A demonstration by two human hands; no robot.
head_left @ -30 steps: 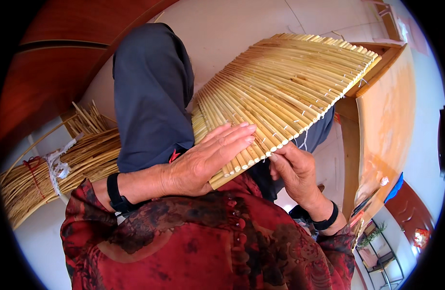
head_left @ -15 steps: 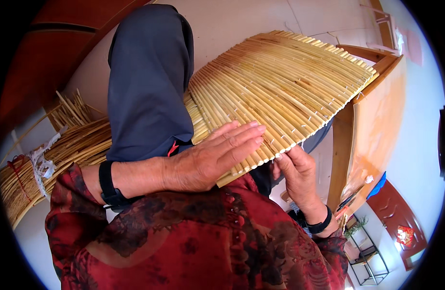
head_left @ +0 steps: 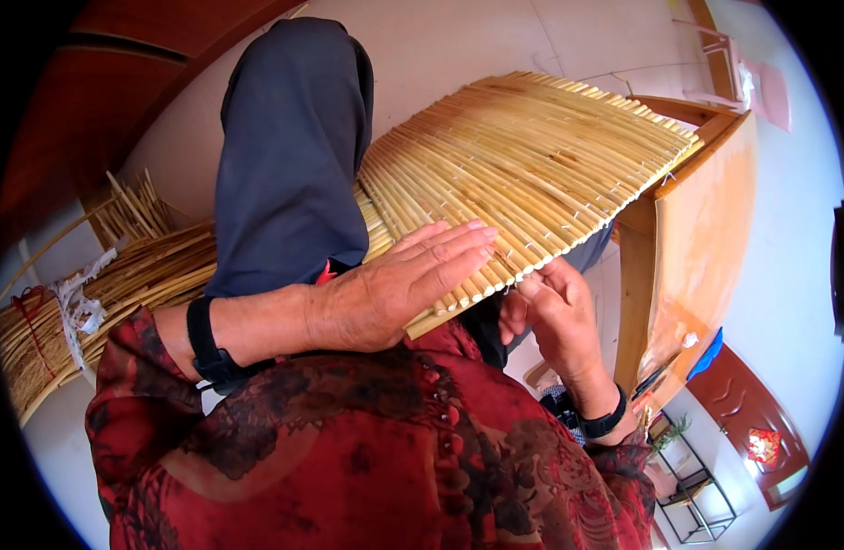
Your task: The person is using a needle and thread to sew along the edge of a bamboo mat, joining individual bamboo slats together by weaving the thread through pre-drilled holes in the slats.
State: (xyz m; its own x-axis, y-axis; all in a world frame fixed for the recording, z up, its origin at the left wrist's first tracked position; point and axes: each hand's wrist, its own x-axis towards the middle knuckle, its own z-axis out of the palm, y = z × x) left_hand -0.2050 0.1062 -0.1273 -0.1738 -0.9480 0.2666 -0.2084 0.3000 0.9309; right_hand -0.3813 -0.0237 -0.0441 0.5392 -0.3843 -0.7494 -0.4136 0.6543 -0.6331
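Observation:
A mat of pale reed sticks [head_left: 523, 156], stitched with short white threads, lies slanted across my lap and over a wooden frame. My left hand [head_left: 394, 289] lies flat on its near left end, fingers stretched together over the sticks. My right hand [head_left: 555, 325] is under the mat's near edge, thumb and fingers pinched by a bit of white thread at the stick ends; what they grip is too small or hidden to make out. My raised left knee in dark trousers [head_left: 289, 147] is beside the mat.
At the left lies a long bundle of dry reeds [head_left: 138, 275] tied with white and red strips, below a red wooden panel [head_left: 110, 82]. At the right stand a wooden board [head_left: 697, 229] with a blue cloth [head_left: 706, 353], a metal shelf [head_left: 697, 486] and a red door [head_left: 743, 412].
The view has shifted, so the far end of the mat sits slightly lower and further left. My left hand stays on the sticks; my right fingers have shifted a little along the edge.

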